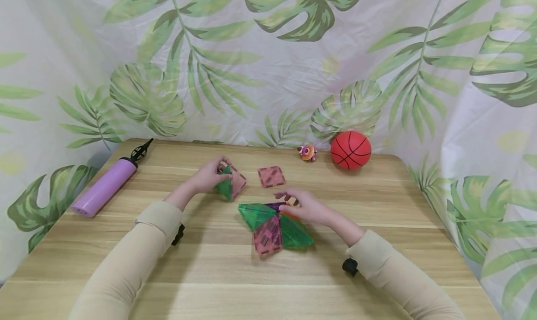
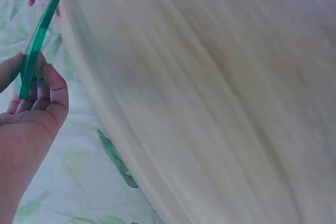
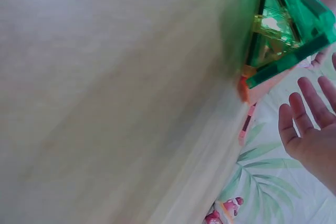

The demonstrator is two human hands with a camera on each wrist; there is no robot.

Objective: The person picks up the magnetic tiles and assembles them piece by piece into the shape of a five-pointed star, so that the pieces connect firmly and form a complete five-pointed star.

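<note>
My left hand (image 1: 207, 175) pinches a green translucent magnetic tile (image 1: 224, 186) between thumb and fingers; the tile stands on edge in the left wrist view (image 2: 37, 51). Beside it, touching or overlapping, is a pink tile (image 1: 238, 182). Near the table's middle sits a built shape of magnetic tiles, with a pink square (image 1: 267, 238) at the front and raised green pieces (image 1: 296, 232) on both sides. Purple and orange parts show at its back. My right hand (image 1: 309, 206) hovers over the back right of this shape, fingers loosely extended and holding nothing.
A loose pink square tile (image 1: 271, 176) lies behind the built shape. Along the far edge are a small pink and orange toy (image 1: 307, 153) and a red ball (image 1: 351, 151). A purple hand pump (image 1: 106, 187) lies at the table's left edge.
</note>
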